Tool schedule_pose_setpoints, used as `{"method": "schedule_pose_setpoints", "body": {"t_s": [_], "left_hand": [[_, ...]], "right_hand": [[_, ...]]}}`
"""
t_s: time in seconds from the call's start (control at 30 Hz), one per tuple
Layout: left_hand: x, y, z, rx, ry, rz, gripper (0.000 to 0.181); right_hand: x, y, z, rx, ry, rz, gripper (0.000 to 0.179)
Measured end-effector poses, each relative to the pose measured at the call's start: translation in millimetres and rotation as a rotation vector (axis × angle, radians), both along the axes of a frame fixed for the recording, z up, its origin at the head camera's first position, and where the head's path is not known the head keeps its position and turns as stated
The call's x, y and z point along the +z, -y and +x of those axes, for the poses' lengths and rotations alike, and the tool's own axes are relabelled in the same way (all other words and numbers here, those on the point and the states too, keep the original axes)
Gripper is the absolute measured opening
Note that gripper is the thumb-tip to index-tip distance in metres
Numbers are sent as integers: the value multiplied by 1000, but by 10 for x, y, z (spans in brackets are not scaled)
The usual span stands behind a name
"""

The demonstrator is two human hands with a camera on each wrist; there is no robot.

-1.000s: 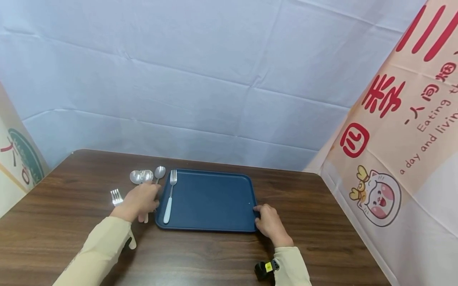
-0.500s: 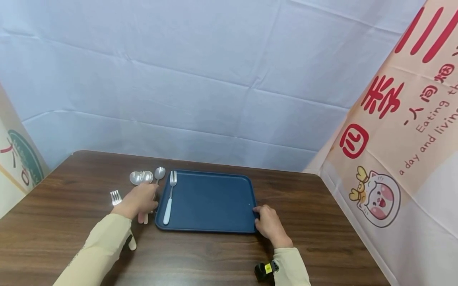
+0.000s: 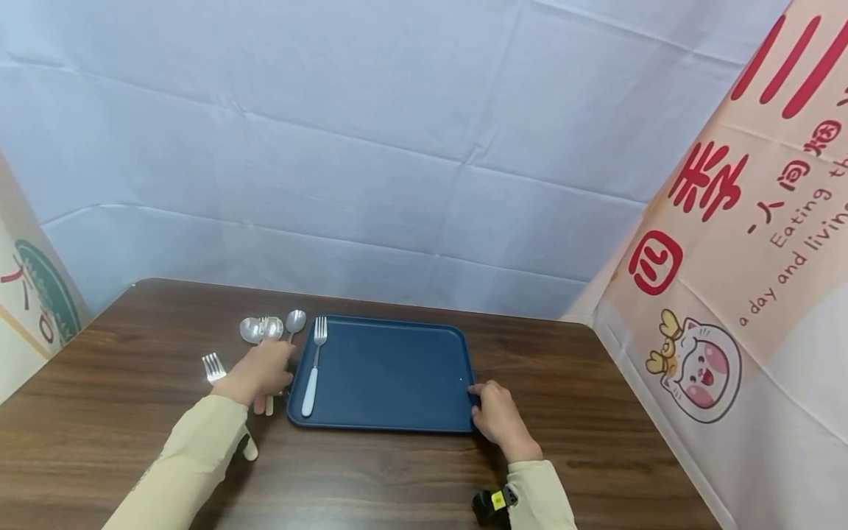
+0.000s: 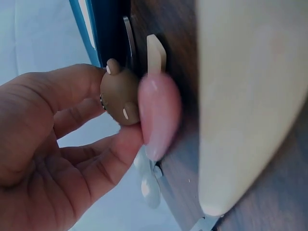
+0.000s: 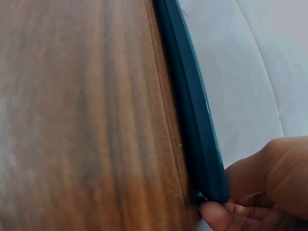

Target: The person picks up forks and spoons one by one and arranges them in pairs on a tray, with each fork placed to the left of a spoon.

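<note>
My left hand (image 3: 261,368) pinches a brown animal-head handle (image 4: 118,94) between thumb and fingertips, left of the tray; I cannot tell which utensil it belongs to. Right beside it lies a pink handle (image 4: 160,115), with a cream handle end (image 4: 155,55) behind. A fork (image 3: 213,366) lies under the left forearm, and a large cream handle (image 4: 245,106) fills the near side of the left wrist view. My right hand (image 3: 498,414) grips the right edge of the blue tray (image 3: 397,375), one fingertip under the rim. A fork with a pale blue handle (image 3: 310,391) lies along the tray's left side.
Beyond the left hand, spoons (image 3: 251,330) lie bunched with fork tines among them; another spoon (image 3: 295,321) sits closer to the tray. All rest on a dark wooden table (image 3: 371,478). White cloth (image 3: 371,162) hangs behind, a printed banner (image 3: 722,294) at right.
The pink and cream handle ends under the left hand have shifted slightly left. Both hands stay nearly in place, and the tray with its fork has not visibly moved.
</note>
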State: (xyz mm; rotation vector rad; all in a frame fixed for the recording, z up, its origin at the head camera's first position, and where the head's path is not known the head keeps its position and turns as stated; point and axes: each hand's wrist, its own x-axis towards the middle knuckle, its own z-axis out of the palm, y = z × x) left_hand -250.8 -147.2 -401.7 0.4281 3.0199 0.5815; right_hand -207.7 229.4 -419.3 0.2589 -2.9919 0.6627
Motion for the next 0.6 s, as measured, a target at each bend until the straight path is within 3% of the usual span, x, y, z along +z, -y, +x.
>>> {"method": "schedule_pose_setpoints", "body": {"t_s": [0.17,0.6], "left_hand": [[-13,9,-20,-26,-26,-38,16],[-20,10,-41,-45,-41,-29,15]], "right_hand": [[11,6,2,4,2,0,31],[2,-12,5,3,6,2,31]]}}
